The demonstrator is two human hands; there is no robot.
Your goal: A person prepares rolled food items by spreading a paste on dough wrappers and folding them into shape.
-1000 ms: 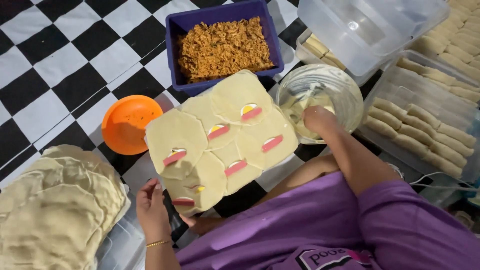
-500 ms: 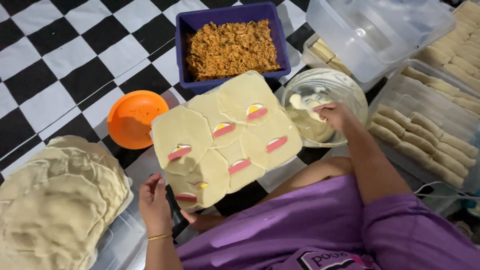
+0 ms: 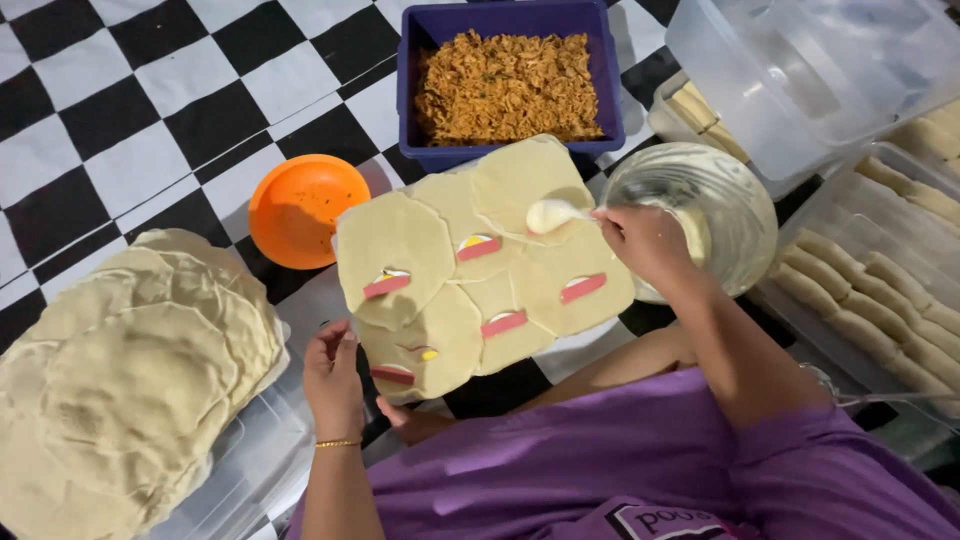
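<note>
The floor (image 3: pixel 120 110) was tiled in a black-and-white checkerboard, and everything was set out directly on it. The person's right hand (image 3: pixel 645 240) pinched the handle of a spoon (image 3: pixel 555 214), fingers closed narrowly around it; the spoon's bowl, loaded with pale creamy sauce, hovered over the upper wrapper of a cluster of round dough wrappers (image 3: pixel 480 270). These overlapped on a flat board, most topped with a strip of pink sausage and a bit of egg. Just beside that hand stood a clear glass bowl (image 3: pixel 735 200) smeared with the same sauce. The left hand (image 3: pixel 335 375) rested at the board's near-left edge, fingers loosely curled and touching the nearest wrapper, gripping nothing.

Behind the wrappers sat a dark blue rectangular tub (image 3: pixel 420 60) filled with shredded brown filling, and to its left an empty orange bowl (image 3: pixel 300 205). A tall stack of plain wrappers (image 3: pixel 120 370) lay in a clear tray at the left. At the right, clear plastic containers (image 3: pixel 880 290) held rows of finished pale rolls, with an empty clear container (image 3: pixel 800 70) above them.
</note>
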